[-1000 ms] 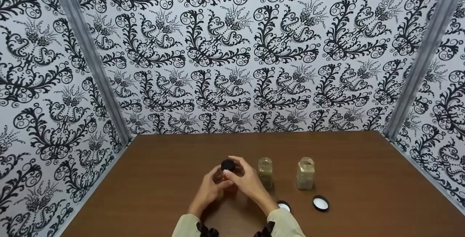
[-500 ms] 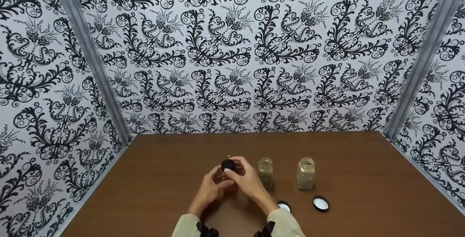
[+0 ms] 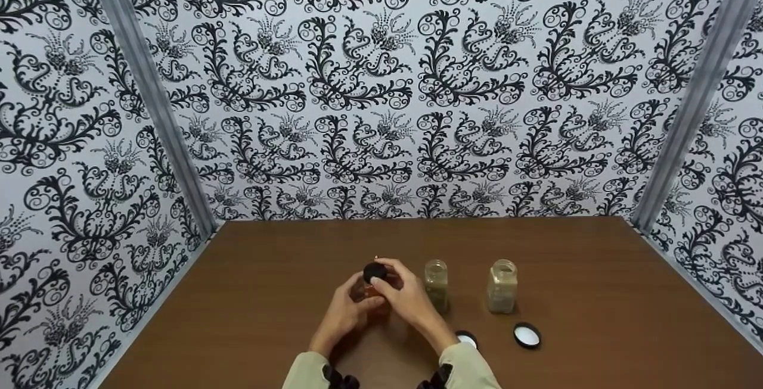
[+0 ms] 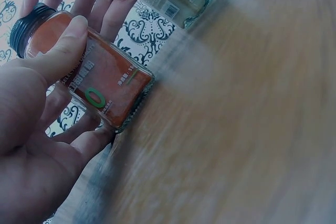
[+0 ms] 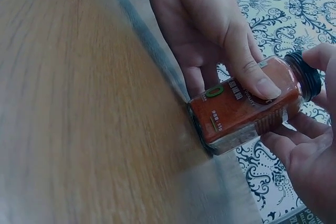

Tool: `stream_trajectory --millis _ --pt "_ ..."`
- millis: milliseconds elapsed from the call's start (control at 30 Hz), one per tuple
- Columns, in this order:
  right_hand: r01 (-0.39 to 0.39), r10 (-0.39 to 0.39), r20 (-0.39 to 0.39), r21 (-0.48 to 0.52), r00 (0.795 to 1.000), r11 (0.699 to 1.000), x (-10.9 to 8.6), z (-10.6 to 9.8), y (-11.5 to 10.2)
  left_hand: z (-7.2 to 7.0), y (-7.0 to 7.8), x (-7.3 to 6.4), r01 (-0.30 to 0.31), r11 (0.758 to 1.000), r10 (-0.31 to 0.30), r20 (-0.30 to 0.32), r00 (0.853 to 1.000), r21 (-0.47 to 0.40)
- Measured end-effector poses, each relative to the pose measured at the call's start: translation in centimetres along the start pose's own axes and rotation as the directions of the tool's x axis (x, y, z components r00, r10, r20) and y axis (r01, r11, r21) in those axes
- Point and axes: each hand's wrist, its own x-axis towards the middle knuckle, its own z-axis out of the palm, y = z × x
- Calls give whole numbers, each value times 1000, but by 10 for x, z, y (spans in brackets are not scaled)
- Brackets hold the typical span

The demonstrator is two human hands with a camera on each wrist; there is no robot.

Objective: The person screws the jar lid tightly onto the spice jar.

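Note:
A square glass spice jar of orange-red powder (image 4: 107, 74) with a printed label is held between both hands over the table's near middle. My left hand (image 3: 347, 310) grips its body, the thumb lying across the front in the left wrist view. At the black ribbed lid (image 3: 374, 271), which sits on the jar's neck, are the thumb and fingers of my right hand (image 3: 410, 298). The right wrist view has the jar (image 5: 236, 111) tilted on its side, lid toward the right fingers. In the head view the hands cover most of the jar.
Right of the hands stand two lidless glass jars, one with greenish powder (image 3: 436, 288) and one with paler powder (image 3: 502, 289). Two black lids lie white side up nearer me: one lid (image 3: 527, 335) in full view, the other lid (image 3: 467, 338) partly behind the right forearm. Patterned walls enclose the brown table (image 3: 268, 258).
Both hands and the jar keep almost the same place. The right thumb has shifted very slightly on the lid.

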Motion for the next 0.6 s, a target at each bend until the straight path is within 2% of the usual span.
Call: stream_trajectory --millis 267,600 --pt "-27 27 -21 0 999 1000 1 2 2 1 1 0 4 1000 -4 -4 1000 -16" --pt "4 -5 -14 -37 1000 999 -1 0 0 1 2 -1 7 1000 -7 -2 1000 -13"
